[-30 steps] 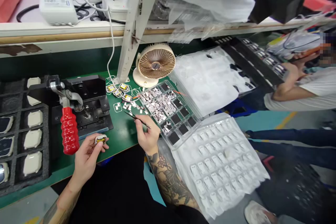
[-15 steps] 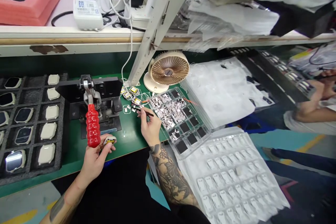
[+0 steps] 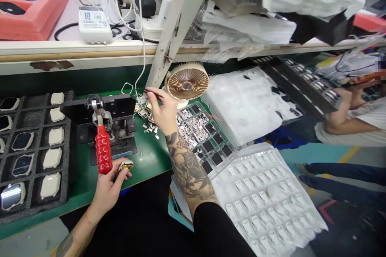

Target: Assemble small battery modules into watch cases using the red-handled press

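My left hand (image 3: 107, 190) is closed around a small watch case (image 3: 126, 165), its yellow inside facing up, just below the clamp's red handle (image 3: 103, 150). With my right hand (image 3: 164, 111) I pinch dark tweezers (image 3: 154, 94), raised in front of the small fan (image 3: 187, 82). A thin white square ring (image 3: 127, 84) appears at the tweezers' tip, above the black toggle-clamp fixture (image 3: 120, 128). Beneath my right hand, small white pieces (image 3: 157, 137) and yellow-centred parts with white wires (image 3: 148, 105) lie on the green bench.
A black foam tray (image 3: 68, 160) of watch cases stands left. A clear compartment tray (image 3: 208, 146) of small strips is right of my forearm, beside white plastic trays (image 3: 253, 204). A shelf post (image 3: 176, 28) slants behind the fixture. Another person's arm (image 3: 343, 106) shows far right.
My right hand has risen up and left from the bench with the tweezers, and the white ring that lay there is lifted. My left hand still holds the watch case. The view has shifted slightly.
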{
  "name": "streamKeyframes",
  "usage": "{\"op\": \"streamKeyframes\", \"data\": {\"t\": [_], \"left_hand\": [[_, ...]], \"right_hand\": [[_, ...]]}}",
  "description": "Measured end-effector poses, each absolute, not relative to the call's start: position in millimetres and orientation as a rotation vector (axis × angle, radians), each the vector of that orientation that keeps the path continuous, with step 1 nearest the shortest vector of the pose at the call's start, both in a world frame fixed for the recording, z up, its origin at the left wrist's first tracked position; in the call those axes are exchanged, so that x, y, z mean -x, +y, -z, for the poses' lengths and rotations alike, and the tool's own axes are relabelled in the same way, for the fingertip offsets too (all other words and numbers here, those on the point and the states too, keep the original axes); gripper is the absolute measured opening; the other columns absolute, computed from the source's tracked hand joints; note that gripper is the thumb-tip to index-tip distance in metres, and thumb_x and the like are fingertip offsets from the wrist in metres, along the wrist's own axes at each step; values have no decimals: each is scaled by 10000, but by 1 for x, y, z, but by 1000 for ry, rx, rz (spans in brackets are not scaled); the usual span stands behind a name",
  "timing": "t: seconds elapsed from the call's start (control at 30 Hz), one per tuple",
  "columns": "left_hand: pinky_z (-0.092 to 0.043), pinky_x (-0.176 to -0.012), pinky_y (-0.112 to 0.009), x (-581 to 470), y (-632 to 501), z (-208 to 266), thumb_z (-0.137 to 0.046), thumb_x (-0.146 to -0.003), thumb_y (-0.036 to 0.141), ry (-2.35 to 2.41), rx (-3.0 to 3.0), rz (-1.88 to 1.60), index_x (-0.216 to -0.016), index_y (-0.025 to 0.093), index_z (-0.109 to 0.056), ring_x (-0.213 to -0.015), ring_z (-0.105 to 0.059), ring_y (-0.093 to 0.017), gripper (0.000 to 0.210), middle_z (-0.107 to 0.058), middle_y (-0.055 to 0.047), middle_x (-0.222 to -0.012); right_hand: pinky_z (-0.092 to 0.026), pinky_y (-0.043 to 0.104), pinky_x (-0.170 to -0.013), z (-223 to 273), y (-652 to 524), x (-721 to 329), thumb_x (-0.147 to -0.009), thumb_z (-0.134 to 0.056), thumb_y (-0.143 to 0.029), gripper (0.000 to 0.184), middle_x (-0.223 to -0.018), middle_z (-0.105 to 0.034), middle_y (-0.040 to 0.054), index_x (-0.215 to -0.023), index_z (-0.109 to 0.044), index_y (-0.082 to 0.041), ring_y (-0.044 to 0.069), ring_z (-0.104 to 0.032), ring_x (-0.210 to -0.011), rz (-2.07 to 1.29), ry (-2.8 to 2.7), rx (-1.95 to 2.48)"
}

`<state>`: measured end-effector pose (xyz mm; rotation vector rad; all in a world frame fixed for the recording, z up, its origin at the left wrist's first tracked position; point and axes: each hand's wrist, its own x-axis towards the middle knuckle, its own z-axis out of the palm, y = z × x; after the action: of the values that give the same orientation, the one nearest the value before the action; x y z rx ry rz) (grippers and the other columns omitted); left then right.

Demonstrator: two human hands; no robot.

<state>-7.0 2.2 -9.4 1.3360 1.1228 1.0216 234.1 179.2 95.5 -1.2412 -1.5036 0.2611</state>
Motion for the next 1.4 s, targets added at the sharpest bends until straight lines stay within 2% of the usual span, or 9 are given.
{"op": "streamKeyframes", "data": {"t": [0.13,0.23,0.53,0.9,1.03,1.17,1.4], "left_hand": [[-664,-785,-329,7,0,11,-696,-1086,356,1161,-1307,-1014,-1343,213,-752,-866,-796,-208,299,-834,-94,-1133],[-669,-784,-336,6,-1,11,-706,-1079,365,1169,-1283,-1008,-1345,206,-752,-863,-804,-221,313,-843,-91,-1076],[-668,-773,-324,8,0,11,-677,-1096,351,1132,-1330,-976,-1339,234,-762,-871,-807,-214,283,-834,-94,-1148],[-668,-831,-353,13,-5,28,-626,-1115,328,1087,-1306,-946,-1398,247,-725,-928,-806,-233,310,-831,-89,-1158],[-673,-836,-355,13,-5,31,-624,-1113,335,1085,-1296,-942,-1409,240,-730,-949,-806,-241,329,-839,-97,-1147],[-683,-817,-352,12,-4,28,-653,-1094,353,1096,-1285,-954,-1378,241,-760,-933,-812,-247,323,-844,-92,-1112],[-687,-821,-353,12,-4,24,-653,-1097,358,1094,-1292,-944,-1382,237,-758,-942,-813,-252,327,-840,-95,-1097]], "right_hand": [[-656,472,-1018,-91,154,-265,-1117,-607,-416,259,-1111,-835,57,-1136,-818,-267,230,-791,-1069,-95,-1472,1377],[-655,459,-953,-75,128,-297,-1104,-611,-423,270,-1069,-835,77,-1105,-811,-240,239,-788,-988,-36,-1413,1480],[-602,382,-870,-27,136,-331,-1052,-628,-531,384,-946,-847,93,-1066,-813,-196,234,-782,-854,-278,-1312,1726],[-529,331,-756,-28,142,-344,-1053,-601,-615,480,-794,-811,53,-1036,-813,-184,208,-720,-737,-394,-1451,1773],[-561,352,-810,-38,140,-345,-1055,-614,-594,442,-899,-838,68,-1060,-815,-200,225,-754,-815,-404,-1536,1744],[-595,377,-879,-50,133,-337,-1087,-617,-467,310,-1062,-848,89,-1078,-805,-222,243,-786,-932,-286,-1724,1680],[-618,430,-976,-45,120,-317,-1134,-541,-322,249,-1122,-803,109,-1175,-771,-237,265,-758,-1059,-179,-1939,1593]]}}
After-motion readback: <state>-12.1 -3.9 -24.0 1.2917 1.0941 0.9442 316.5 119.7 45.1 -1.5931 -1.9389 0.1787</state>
